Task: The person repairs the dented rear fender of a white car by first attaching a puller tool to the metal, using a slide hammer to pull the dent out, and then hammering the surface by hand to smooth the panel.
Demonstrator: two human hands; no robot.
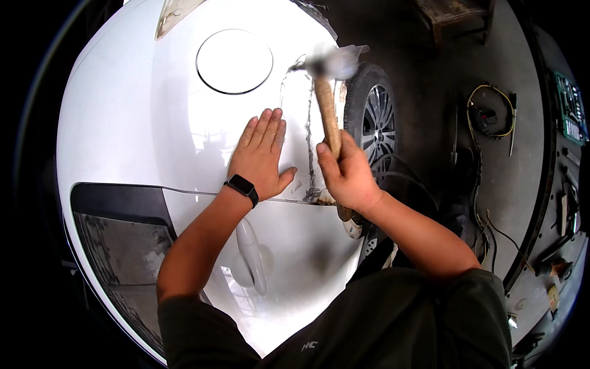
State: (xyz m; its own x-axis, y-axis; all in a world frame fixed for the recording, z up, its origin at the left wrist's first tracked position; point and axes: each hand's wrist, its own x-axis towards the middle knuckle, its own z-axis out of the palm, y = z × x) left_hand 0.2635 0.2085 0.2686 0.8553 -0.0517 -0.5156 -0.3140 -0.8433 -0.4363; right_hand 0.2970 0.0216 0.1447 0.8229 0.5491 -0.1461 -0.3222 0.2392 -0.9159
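Note:
My left hand [259,150] lies flat on the white car body panel [184,135], fingers stretched out and slightly apart, with a black watch [242,186] on the wrist. In my right hand [349,175] is the wooden handle of a hammer [327,114], gripped low down. The hammer's head is smeared by motion and hangs over the panel's edge by the wheel arch; whether it touches the metal, I cannot tell. Dark, rough lines of damaged paint [309,135] run along the panel between my hands. A round fuel flap [235,61] sits beyond my left hand.
Right of the panel stands the car's wheel [376,120]. A door handle [251,255] and dark window [123,252] are nearer me. Yellow-black cable [491,132] lies on the floor, with a wooden stool [455,21] farther off. A green tool case [570,107] is far right.

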